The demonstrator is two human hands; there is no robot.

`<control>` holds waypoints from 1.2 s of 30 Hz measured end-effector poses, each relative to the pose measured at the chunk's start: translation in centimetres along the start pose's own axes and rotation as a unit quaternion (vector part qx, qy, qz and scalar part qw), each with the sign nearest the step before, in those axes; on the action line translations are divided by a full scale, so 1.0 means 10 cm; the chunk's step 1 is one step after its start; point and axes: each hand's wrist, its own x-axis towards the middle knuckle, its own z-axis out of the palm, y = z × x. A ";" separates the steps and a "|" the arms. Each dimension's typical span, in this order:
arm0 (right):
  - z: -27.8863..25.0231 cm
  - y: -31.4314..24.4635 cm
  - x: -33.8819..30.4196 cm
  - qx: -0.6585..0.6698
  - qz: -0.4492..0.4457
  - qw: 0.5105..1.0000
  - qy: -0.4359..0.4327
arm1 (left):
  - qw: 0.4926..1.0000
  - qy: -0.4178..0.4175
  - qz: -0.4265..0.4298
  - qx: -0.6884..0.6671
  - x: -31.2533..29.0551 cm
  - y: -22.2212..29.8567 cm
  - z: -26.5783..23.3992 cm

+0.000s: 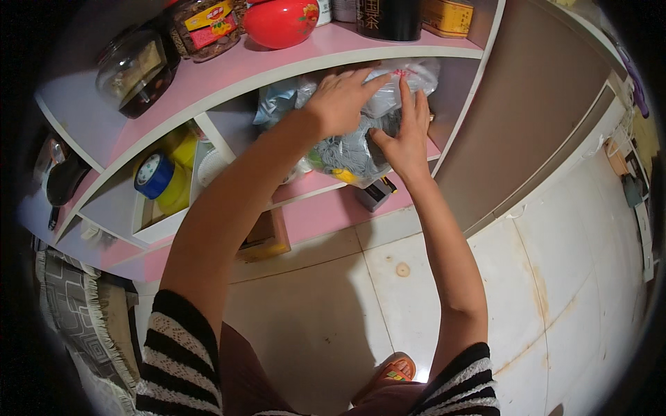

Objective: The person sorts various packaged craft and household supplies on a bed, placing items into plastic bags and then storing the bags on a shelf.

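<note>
Both my arms reach into a compartment of a pink and white shelf (298,201). Inside it sits a clear plastic bag (347,149) with grey yarn-like strands and something yellow at its bottom. My left hand (343,100) lies on top of the plastic with fingers stretched out. On the bag's right side my right hand (406,128) rests with its thumb apart from the raised fingers. A white plastic bag (388,97) with red print lies behind my fingers. Left of it is a light-blue shiny package (276,98).
Above stand a red rounded container (281,24), a jar of brown pieces (205,31), a glass jar (135,73), a black canister (388,17) and a yellow tin (447,17). Blue tape (154,175) lies at left. A small grey box (374,195) sits below the bag. A brown panel (534,125) stands right.
</note>
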 end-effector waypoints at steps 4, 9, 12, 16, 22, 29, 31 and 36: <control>0.15 -0.03 0.11 -0.156 -0.066 0.985 0.042 | 0.996 0.082 0.024 0.038 -0.36 0.07 -0.12; 0.22 0.50 0.47 -0.278 0.068 0.958 0.007 | 0.999 0.020 -0.029 0.030 -0.32 -0.03 -0.15; 0.30 0.48 0.46 -0.188 0.127 0.973 -0.044 | 0.998 -0.008 -0.057 0.001 -0.18 -0.17 0.03; 0.20 0.72 0.53 -0.161 0.154 0.972 -0.080 | 0.999 0.033 0.033 -0.001 -0.14 -0.02 0.03; 0.19 0.39 0.26 -0.165 0.015 0.982 0.085 | 0.997 0.018 0.001 0.074 -0.29 0.01 0.02; 0.05 0.31 0.21 -0.190 -0.014 0.977 0.094 | 0.994 0.022 0.073 0.083 -0.41 0.17 -0.08; -0.07 0.15 0.16 -0.163 -0.060 0.980 0.103 | 0.994 0.036 0.098 0.039 -0.55 0.23 -0.15; -0.35 -0.33 -0.10 -0.014 -0.219 0.975 0.026 | 0.995 -0.045 0.090 -0.026 -1.21 0.32 -0.41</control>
